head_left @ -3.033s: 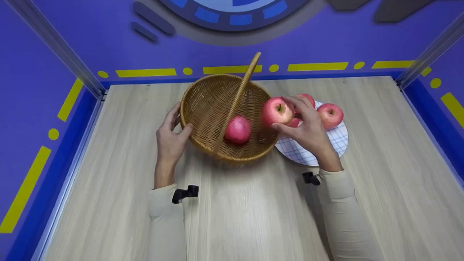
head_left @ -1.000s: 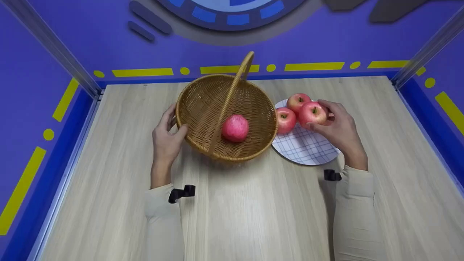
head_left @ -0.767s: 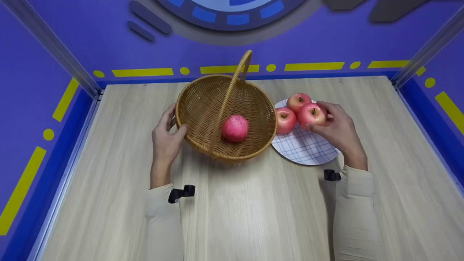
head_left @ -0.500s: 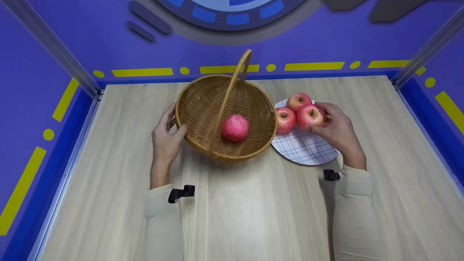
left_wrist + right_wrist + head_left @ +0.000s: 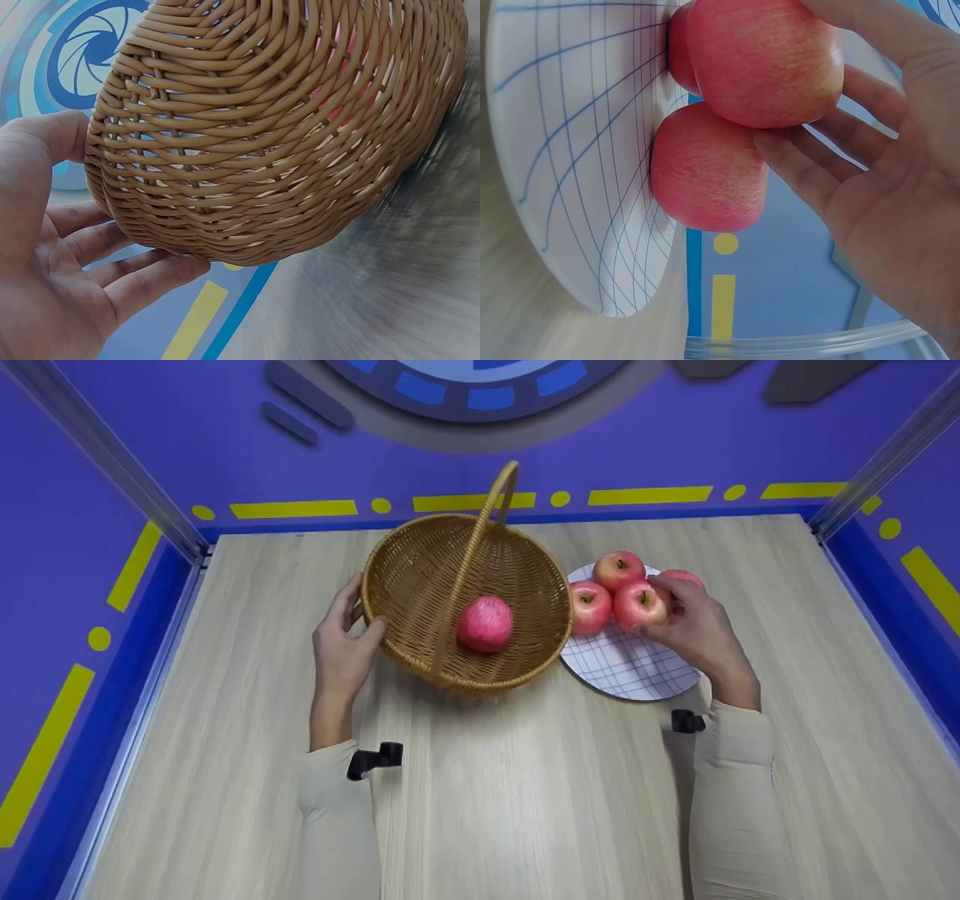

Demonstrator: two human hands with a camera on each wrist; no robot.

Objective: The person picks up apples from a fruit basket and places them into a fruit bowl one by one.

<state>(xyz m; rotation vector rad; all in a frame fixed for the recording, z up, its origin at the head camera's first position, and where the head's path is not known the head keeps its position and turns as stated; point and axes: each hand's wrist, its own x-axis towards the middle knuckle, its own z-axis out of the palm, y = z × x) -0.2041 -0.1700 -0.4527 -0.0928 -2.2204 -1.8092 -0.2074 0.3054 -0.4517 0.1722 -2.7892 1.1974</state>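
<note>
A round wicker basket (image 5: pixel 420 562) with an arched handle stands tilted toward me, one red apple (image 5: pixel 485 625) inside. My left hand (image 5: pixel 345 649) holds its left rim, thumb at the edge and the other fingers against the outer weave, as the left wrist view shows. To the right, my right hand (image 5: pixel 697 630) grips a red-and-yellow apple (image 5: pixel 769 60) over a plate (image 5: pixel 630 675), thumb and fingers around its side. Close against it are an apple (image 5: pixel 590 607) on the left and another apple (image 5: pixel 619 570) behind. A further apple (image 5: pixel 682 577) is partly hidden by my fingers.
The plate is white with blue grid lines and lies right beside the basket on a pale wooden table (image 5: pixel 480 795). A blue-purple panel (image 5: pixel 637 457) rises close behind the basket, with side panels (image 5: pixel 67 585) left and right.
My right hand has gone from the basket's right rim to over the plate, gripping an apple in both. Lately that apple sinks slightly leftward. The basket's handle has swung left; my left hand stays.
</note>
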